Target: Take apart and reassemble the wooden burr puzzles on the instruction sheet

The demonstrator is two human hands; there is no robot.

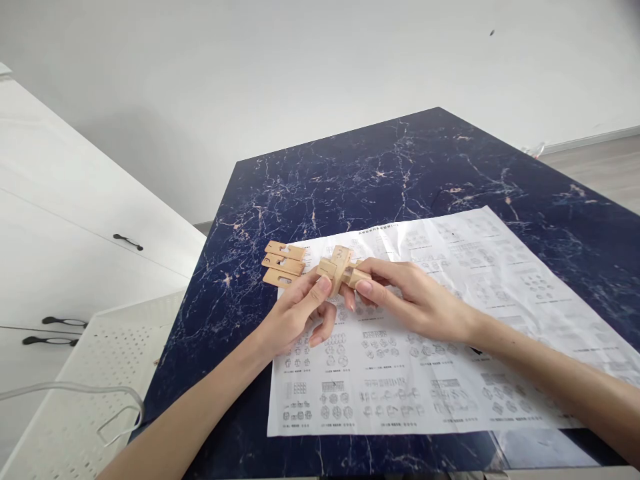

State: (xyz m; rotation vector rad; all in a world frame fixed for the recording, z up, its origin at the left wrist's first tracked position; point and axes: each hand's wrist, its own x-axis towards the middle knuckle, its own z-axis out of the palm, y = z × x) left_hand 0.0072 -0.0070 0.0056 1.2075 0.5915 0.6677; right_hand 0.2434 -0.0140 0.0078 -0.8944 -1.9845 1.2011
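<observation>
Above a large printed instruction sheet (395, 373), a partly joined wooden burr puzzle (340, 267) is held between both hands. Its interlocking pieces cross each other, and one carries a dark mark on top. My left hand (300, 310) is closed on its left side, thumb on the near face. From the right, my right hand (410, 297) pinches a piece that sticks out on that side. Fingers hide part of the underside. Just left of the puzzle, three flat wooden pieces with cutouts (283, 263) lie in a stack of rows, partly over the sheet's edge.
The dark blue marbled table (320, 187) reaches back toward a pale wall (300, 73). White cabinets (90, 213) with black handles stand at left. Beside the table is a white perforated surface (105, 373) with a pale cable (75, 385) across it.
</observation>
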